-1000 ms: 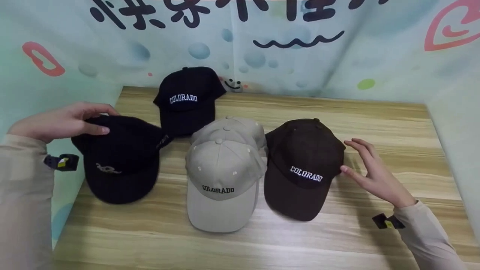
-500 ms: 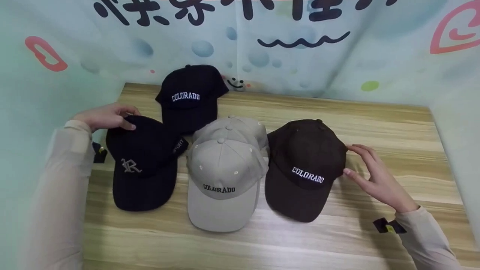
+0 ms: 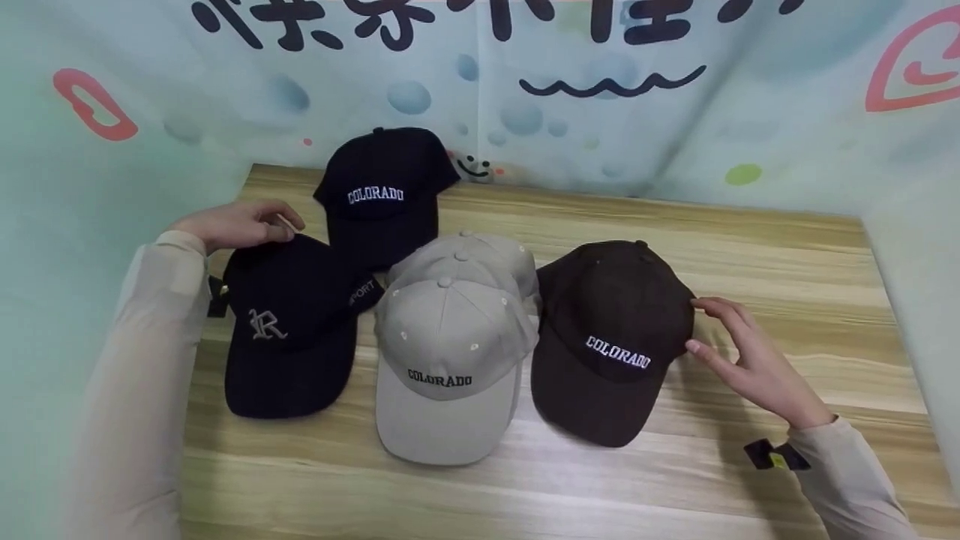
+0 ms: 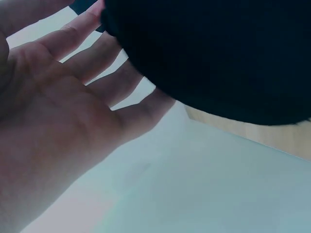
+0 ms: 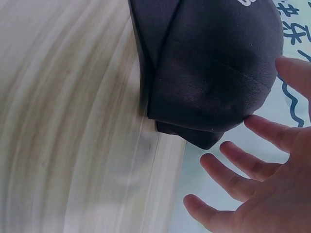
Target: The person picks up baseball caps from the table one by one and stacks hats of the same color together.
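Observation:
My left hand (image 3: 244, 225) lies at the top of a black baseball cap (image 3: 289, 352) bearing an R emblem. In the left wrist view, that hand's loosely extended fingers (image 4: 95, 56) touch or pass behind the edge of the dark crown. On the right, a dark brown COLORADO cap (image 3: 615, 307) sits on the table. My right hand (image 3: 757, 360) is at its side, with the fingertips against the crown in the head view. The right wrist view shows those fingers (image 5: 233, 179) spread. Between these two caps lie stacked light grey caps (image 3: 446, 345), the front one lettered COLORADO.
Another black COLORADO cap (image 3: 382, 195) stands at the back left, close to the wall cloth (image 3: 592, 135). The wooden table (image 3: 795, 285) bears all the caps. Pale cloth also hangs along the left and right sides.
My left hand has moved right, bringing the black R cap down beside the grey stack; its thumb has slid up towards the crown's top. My right hand has barely moved.

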The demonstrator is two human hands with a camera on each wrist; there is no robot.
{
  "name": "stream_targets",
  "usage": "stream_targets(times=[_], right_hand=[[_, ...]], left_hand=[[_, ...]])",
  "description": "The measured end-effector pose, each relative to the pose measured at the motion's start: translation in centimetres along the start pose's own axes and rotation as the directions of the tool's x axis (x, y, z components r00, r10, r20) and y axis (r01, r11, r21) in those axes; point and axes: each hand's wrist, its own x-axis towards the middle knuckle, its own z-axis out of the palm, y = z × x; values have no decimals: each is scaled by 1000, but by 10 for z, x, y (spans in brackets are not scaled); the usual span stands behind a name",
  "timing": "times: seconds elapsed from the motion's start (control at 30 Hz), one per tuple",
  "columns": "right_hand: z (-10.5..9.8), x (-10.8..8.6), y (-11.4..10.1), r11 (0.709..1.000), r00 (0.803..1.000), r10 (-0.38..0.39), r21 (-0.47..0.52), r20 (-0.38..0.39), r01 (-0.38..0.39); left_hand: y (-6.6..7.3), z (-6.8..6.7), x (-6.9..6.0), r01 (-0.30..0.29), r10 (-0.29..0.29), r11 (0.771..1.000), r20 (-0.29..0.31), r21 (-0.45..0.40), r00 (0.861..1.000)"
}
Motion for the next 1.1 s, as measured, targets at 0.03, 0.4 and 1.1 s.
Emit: stream_targets(times=[0.03, 0.4, 1.1], right_hand=[[0, 0, 0, 1000, 1000, -7, -7, -5, 7], [-14, 19, -14, 994, 997, -65, -92, -35, 61], [-45, 9, -18, 998, 972, -32, 41, -235, 43]], left_hand=[[3, -1, 2, -9, 9, 1000, 0, 11, 1000], [54, -11, 38, -124, 144, 978, -119, 166, 982], [73, -7, 129, 68, -22, 986, -284, 153, 959]])
